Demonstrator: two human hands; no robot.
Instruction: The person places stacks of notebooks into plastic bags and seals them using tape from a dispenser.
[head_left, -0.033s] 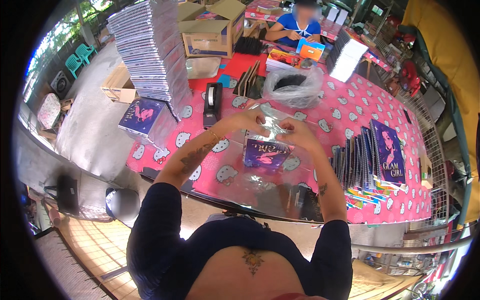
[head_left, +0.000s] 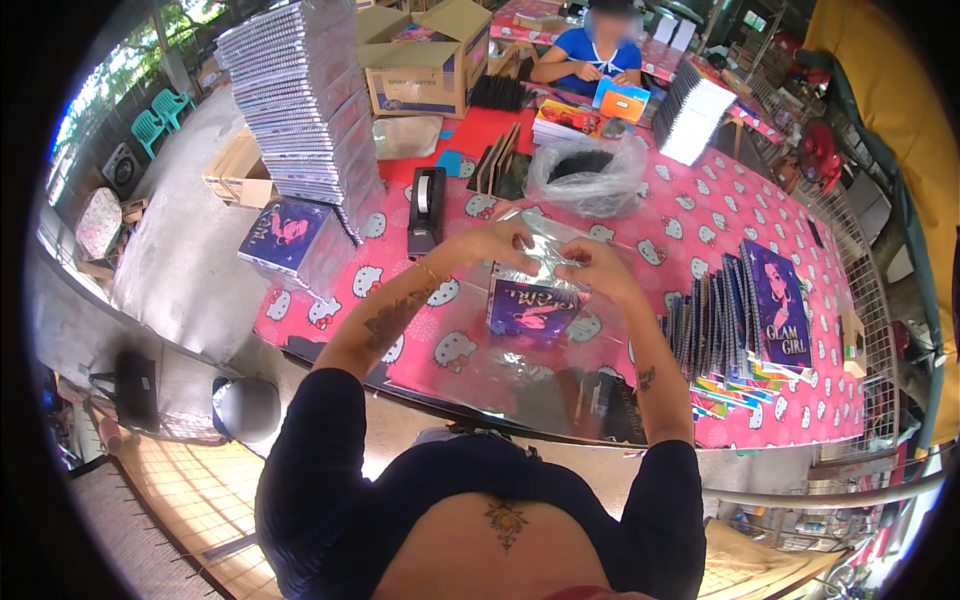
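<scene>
While both hands meet above the middle of the table, the scene reads so:

Left hand: the left hand (head_left: 498, 243) is closed in a pinch on the top edge of a clear bag (head_left: 540, 262), the fingers curled over the plastic.
Right hand: the right hand (head_left: 597, 266) pinches the same top edge from the other side, the fingers bent and touching the plastic.
Bag: it hangs between the two hands and reaches down to the table; how wide its mouth stands, I cannot tell.
Notebook: a purple notebook (head_left: 532, 307) sits in the lower part of the bag, just below both hands, its cover facing up.
Table: the table (head_left: 700, 250) has a pink cloth with a white cat pattern.
Tape dispenser: a black tape dispenser (head_left: 427, 208) stands near the left hand, to its left.
Stack: a tall stack of wrapped notebooks (head_left: 305, 105) rises at the far left of the table, with a smaller wrapped pile (head_left: 290, 235) beside it.
Row: a row of notebooks (head_left: 745, 315) leans at the right, near the right forearm.
Plastic sack: a clear sack (head_left: 588, 175) with a dark inside lies beyond the hands.
Box: a cardboard box (head_left: 425, 60) stands at the far edge.
Other person: a person in a blue shirt (head_left: 595, 50) sits at the far end, well apart.
</scene>
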